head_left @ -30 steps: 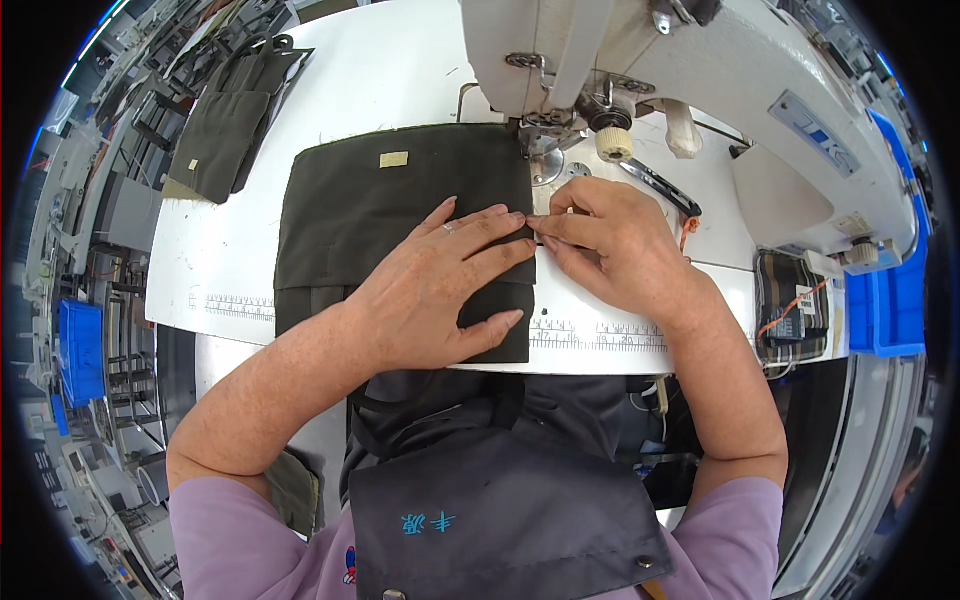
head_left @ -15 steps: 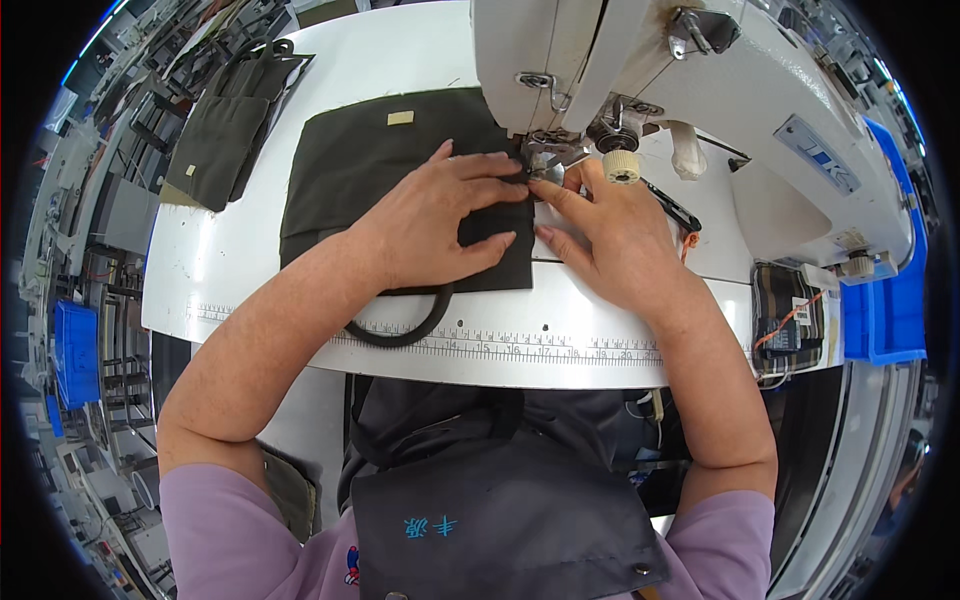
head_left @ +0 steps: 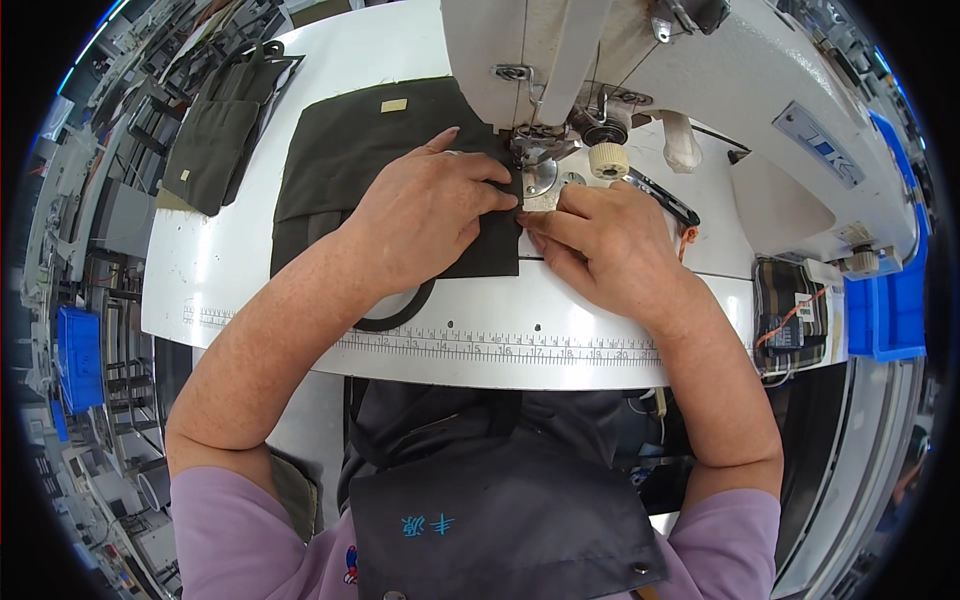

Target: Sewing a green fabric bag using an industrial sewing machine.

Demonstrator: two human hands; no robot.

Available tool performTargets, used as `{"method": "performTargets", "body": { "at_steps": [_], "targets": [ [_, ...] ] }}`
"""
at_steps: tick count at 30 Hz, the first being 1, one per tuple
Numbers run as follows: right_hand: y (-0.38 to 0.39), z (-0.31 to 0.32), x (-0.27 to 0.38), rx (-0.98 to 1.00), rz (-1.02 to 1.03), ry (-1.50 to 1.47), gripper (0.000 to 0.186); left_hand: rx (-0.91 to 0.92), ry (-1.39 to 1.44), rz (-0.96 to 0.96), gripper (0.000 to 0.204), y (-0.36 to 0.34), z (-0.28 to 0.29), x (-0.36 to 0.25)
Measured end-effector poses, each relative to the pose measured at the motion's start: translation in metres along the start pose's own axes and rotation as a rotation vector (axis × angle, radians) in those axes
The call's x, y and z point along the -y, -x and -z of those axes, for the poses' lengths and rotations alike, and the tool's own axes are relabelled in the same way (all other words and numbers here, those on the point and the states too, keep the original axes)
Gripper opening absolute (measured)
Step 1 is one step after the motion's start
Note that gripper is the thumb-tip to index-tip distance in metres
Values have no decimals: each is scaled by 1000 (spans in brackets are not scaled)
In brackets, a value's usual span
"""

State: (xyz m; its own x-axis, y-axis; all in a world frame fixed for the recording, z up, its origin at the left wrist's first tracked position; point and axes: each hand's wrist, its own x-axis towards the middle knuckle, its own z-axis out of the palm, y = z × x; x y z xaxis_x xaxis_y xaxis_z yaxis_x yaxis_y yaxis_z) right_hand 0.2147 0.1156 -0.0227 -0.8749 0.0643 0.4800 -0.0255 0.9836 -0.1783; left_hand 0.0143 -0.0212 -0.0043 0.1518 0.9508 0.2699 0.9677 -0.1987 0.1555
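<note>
Dark fabric [head_left: 340, 150] on white table [head_left: 225, 270]; blue bin [head_left: 885, 325] right

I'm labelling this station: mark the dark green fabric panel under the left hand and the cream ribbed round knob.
Dark green fabric panel [head_left: 345, 152], head view: upper left part of its face.
Cream ribbed round knob [head_left: 606, 156], head view: its ribbed side.

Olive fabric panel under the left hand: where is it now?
In the head view, the olive fabric panel lies left of centre on the table, its right edge at the sewing machine.
</note>
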Motion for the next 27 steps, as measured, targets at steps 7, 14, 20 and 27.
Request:
{"method": "performTargets", "body": {
  "at_steps": [7,14,20,27],
  "targets": [
    [-1,-1,3,-35,10,26,11,22,43,92,38,-3,5,-11],
    [-1,-1,4,-21,16,65,13,-19,-3,36,37,2,-10,-2],
    [-3,0,4,12,-3,63,14,43,-44,7,34,3,-7,-4],
    [-1,3,6,12,-55,34,19,59,-82,108,52,17,-11,-36]
  ]
}}
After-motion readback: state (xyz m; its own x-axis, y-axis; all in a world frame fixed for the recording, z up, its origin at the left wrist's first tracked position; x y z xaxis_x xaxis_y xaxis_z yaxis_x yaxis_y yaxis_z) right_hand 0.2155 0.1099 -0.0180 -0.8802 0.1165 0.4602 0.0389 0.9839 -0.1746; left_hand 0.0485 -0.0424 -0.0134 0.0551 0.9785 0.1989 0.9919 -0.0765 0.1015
